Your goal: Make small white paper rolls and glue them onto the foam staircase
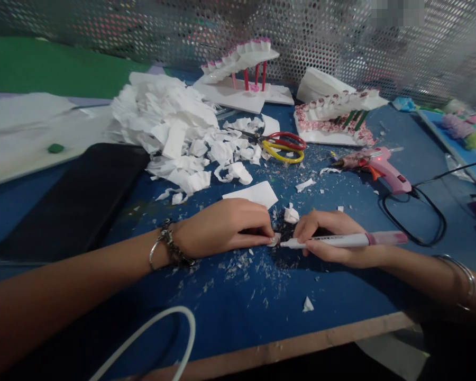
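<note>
My left hand (226,226) rests on the blue table (241,312), fingers pinched on a small white piece (275,239). My right hand (333,238) grips a white marker with a pink cap (345,241), held flat, its tip touching that small piece. A dark smudged patch (283,233) lies on the table under the fingertips. A small white foam lump (291,215) sits just behind them.
A heap of white paper scraps (170,127) and a black slab (75,201) lie left. Red-and-yellow scissors (283,145), a pink glue gun (381,165) with black cord and two white teeth models (241,66) (335,116) stand behind. A white cable (158,328) loops near the front edge.
</note>
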A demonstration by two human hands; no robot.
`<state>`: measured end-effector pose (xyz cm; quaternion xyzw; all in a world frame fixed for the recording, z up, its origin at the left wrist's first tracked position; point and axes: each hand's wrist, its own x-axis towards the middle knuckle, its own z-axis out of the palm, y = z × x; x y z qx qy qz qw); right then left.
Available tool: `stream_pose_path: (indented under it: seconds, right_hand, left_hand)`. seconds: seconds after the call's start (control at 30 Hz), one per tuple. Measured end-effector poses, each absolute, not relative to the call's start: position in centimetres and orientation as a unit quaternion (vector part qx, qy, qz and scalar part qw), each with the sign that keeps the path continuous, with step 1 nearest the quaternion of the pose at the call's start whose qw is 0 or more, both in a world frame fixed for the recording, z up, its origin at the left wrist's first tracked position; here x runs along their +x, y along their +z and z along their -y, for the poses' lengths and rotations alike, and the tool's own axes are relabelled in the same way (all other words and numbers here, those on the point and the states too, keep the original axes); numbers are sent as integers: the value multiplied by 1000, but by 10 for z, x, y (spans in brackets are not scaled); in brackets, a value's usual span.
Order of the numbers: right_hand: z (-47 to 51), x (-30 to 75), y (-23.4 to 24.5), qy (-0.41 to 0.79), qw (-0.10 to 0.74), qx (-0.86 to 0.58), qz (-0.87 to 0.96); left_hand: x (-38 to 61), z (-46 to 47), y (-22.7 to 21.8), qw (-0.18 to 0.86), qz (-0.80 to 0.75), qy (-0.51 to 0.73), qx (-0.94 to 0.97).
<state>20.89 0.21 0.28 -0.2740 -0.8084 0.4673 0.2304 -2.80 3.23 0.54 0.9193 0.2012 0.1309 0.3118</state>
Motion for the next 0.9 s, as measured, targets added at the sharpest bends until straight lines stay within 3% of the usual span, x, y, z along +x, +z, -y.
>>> stream_pose_path:
  seconds: [0.9]
  right_hand:
    - [-3,209,5,455,237,-267,816]
  left_hand:
    - [-29,-33,8,326,-188,127,918]
